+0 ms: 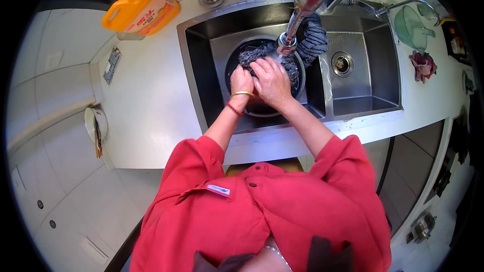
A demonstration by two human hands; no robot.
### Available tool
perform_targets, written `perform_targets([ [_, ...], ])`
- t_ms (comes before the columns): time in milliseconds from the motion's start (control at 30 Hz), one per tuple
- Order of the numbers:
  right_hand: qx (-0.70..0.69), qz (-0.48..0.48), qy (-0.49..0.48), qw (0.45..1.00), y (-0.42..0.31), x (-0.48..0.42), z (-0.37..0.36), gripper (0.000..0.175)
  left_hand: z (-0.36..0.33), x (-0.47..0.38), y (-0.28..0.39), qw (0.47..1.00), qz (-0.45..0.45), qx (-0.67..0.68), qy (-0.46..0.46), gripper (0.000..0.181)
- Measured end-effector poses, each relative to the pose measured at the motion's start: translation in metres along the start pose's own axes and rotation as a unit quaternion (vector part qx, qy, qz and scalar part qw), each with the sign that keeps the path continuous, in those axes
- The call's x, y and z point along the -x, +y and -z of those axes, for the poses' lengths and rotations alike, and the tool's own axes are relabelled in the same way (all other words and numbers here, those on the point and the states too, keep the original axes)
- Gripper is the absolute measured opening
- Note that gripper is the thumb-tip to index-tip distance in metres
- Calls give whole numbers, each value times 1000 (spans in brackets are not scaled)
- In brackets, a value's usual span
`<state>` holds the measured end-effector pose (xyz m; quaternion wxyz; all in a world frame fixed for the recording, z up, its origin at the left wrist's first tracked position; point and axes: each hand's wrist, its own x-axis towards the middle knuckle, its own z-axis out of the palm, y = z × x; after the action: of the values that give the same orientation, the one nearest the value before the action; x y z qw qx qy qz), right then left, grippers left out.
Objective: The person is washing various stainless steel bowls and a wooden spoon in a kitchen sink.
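Both my hands are together over a round metal basin [261, 114] in the left bowl of a steel double sink [314, 102]. A dark grey, speckled cloth [251, 56] is bunched under them. My left hand [242, 82] grips the cloth's near left part, fingers curled. My right hand [273, 81] lies over its middle with the fingers bent onto it. The faucet's flexible spout [289, 37] hangs just beyond my right fingertips, and water seems to run from it onto the cloth. The basin's contents are dark and partly hidden by my hands.
A striped grey cloth [313, 39] drapes over the sink divider behind the spout. An orange pump jug [141, 9] stands at the back left, near a sachet [112, 65]. On the right are a green translucent vessel [410, 30] and a crumpled dark red cloth [422, 66].
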<state>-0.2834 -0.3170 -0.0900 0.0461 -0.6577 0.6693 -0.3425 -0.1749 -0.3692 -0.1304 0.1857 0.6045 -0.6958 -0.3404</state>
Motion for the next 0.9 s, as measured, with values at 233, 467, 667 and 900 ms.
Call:
perform_targets([
  [233, -294, -167, -266, 903, 120, -50, -32, 25, 11, 18, 5, 984, -107, 146, -1, 29],
  [467, -572, -520, -253, 582, 142, -34, 4, 23, 55, 12, 3, 883, 67, 464, -31, 28],
  [667, -694, -523, 54, 491, 67, -11, -19, 32, 62, 3, 2, 830, 138, 484, 239, 37],
  [900, -689, -495, 227, 477, -26, 35, -47, 42, 41, -7, 21, 871, 52, 379, 307, 39],
])
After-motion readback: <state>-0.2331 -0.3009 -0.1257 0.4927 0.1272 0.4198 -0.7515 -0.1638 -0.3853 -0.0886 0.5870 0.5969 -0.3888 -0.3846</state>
